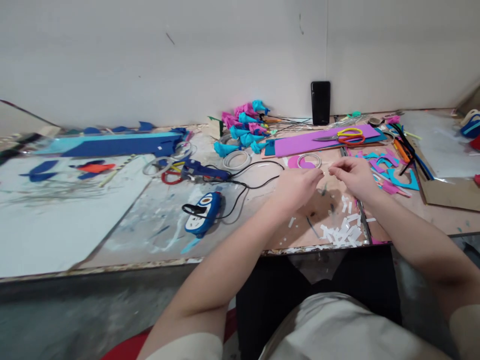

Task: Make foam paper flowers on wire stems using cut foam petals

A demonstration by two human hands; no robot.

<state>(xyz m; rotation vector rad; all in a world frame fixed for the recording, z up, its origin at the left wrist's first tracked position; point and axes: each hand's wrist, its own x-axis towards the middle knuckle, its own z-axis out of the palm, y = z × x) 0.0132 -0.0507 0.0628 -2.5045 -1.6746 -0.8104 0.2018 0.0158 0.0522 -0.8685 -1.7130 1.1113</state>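
My left hand [298,186] and my right hand [352,176] meet over the worktable [157,235], fingertips pinched close together. Between them is a small pale strip [326,173], too small to name for sure. Both hands hover just in front of a clear tape roll [309,160] lying on a pink cut-out. Below the hands lies a heap of small white paper scraps [343,232] near the table's front edge.
A blue glue gun [204,171] and a blue-white power strip [202,212] with black cable lie to the left. Scissors [343,135] rest on a purple foam sheet [318,140]. Pink and teal paper flowers [243,127], a black phone [320,102] against the wall, foam offcuts [390,167] at right.
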